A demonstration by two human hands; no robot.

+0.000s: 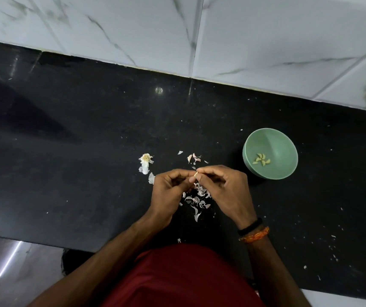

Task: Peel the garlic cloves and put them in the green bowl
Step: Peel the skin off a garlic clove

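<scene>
My left hand (169,191) and my right hand (224,189) meet over the black counter, and both pinch one small garlic clove (196,174) between their fingertips. Most of the clove is hidden by the fingers. The green bowl (284,141) stands to the right of my hands and holds several peeled cloves (261,160). Under and between my hands lies a pile of pinkish-white garlic skins (197,199). A leftover garlic root piece with papery skin (145,161) lies to the left of my hands.
More loose skins (194,157) lie just beyond my fingers. The black counter (77,151) runs to a white marble-tiled wall (244,36) at the back. Small skin flakes are scattered at the right, near the counter's front edge (332,251).
</scene>
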